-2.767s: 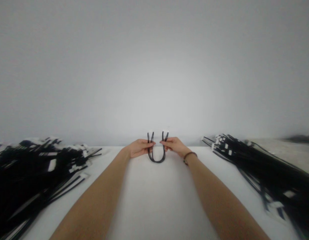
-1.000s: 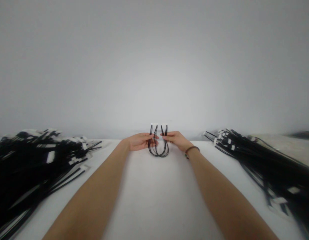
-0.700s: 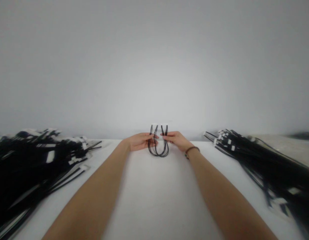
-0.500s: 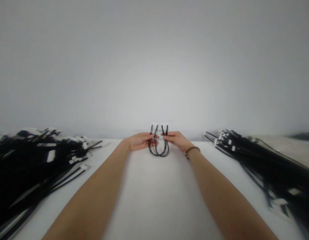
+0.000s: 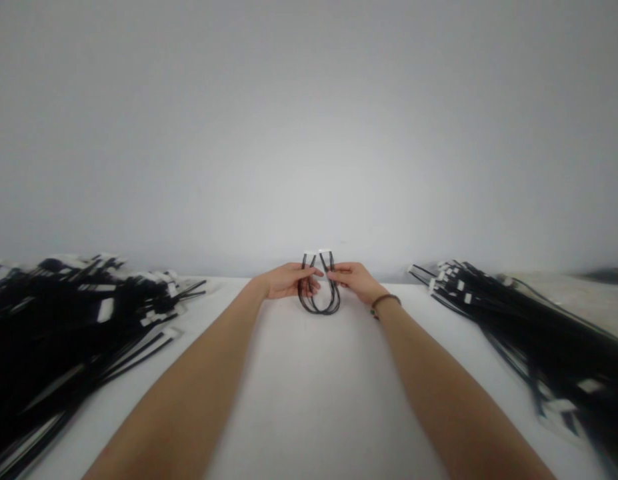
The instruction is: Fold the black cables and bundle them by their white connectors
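Note:
Between my two hands a black cable with white connectors at its ends is bent into a U, its loop hanging down and both ends pointing up. My left hand pinches the cable's left side below one white connector. On the other side, the fingers of my right hand close on the right strands below the second connector. The two connectors stand close side by side. A dark bracelet circles my right wrist.
On the left of the white table lies a large heap of black cables with white connectors. A second bundle of black cables lies at the right, beside a pale plastic sheet. Behind rises a plain wall.
My left hand has moved slightly right, bringing the two cable ends closer together. The loop has narrowed a little. My right hand has hardly moved.

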The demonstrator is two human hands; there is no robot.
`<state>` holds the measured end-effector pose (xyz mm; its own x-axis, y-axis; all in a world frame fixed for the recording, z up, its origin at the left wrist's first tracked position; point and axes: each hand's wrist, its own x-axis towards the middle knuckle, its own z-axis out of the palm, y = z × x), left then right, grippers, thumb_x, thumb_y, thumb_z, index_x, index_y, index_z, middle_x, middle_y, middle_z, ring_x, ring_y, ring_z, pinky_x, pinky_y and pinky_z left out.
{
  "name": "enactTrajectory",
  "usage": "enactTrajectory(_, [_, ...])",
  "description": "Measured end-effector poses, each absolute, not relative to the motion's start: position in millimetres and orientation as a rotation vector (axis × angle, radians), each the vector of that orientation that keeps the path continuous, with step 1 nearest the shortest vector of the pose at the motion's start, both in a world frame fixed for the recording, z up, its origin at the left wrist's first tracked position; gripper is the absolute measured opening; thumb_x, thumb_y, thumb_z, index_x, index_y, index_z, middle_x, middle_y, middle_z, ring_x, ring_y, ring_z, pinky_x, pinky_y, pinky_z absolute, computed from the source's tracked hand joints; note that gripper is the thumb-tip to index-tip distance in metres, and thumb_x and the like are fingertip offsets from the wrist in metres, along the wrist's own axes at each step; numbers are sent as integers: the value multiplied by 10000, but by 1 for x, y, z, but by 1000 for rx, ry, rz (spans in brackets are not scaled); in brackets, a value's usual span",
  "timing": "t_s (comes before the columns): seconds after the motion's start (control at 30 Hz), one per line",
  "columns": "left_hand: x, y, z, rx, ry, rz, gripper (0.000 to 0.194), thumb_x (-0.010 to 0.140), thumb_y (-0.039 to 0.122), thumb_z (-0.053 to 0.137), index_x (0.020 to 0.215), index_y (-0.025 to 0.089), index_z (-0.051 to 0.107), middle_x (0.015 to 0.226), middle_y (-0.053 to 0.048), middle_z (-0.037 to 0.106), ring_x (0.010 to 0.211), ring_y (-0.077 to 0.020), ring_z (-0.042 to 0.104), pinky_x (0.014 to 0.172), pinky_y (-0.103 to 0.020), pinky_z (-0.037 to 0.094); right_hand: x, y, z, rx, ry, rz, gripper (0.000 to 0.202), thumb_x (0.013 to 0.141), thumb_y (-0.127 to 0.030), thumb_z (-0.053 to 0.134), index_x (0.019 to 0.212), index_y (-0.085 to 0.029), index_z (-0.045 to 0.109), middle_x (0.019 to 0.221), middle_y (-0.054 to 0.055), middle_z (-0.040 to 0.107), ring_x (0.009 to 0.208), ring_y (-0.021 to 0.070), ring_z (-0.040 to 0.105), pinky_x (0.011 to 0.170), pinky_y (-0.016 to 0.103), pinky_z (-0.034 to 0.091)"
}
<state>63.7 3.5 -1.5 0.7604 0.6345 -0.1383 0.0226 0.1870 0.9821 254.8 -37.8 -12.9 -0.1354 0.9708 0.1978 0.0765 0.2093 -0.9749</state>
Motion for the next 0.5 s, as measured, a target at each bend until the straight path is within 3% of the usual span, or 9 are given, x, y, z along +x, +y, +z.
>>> enactTrajectory(0.1, [77, -2, 4, 1396, 689, 690, 308, 658, 370, 624, 834, 124, 571, 851, -83, 579, 714, -132, 557, 594, -235, 439, 256, -34, -17, -1070, -1344, 1113, 360, 523, -283, 712, 811, -96, 602, 638, 23, 582, 521, 71, 473, 495, 207, 346])
enactTrajectory(0.2, [91, -12, 13, 1343, 594, 769, 257, 627, 333, 652, 775, 142, 566, 870, -54, 570, 766, -128, 553, 624, -226, 439, 257, -31, -22, -1050, -1190, 1078, 328, 490, -250, 731, 728, -114, 551, 585, 15, 576, 500, 90, 508, 520, 239, 414])
enactTrajectory(0.33, [112, -26, 18, 1193, 533, 580, 203, 682, 312, 554, 776, 132, 569, 792, -56, 570, 695, -136, 562, 647, -281, 455, 255, -31, -23, -959, -1110, 1121, 300, 481, -218, 731, 678, -121, 526, 647, 41, 600, 573, 125, 564, 572, 271, 460])
enactTrajectory(0.5, [136, -26, 17, 1346, 933, 794, 186, 676, 273, 426, 690, 132, 546, 672, -63, 558, 633, -160, 546, 588, -285, 436, 253, -35, -19, -867, -1125, 1246, 209, 488, -181, 706, 636, -108, 578, 687, 48, 608, 674, 138, 574, 677, 271, 448])
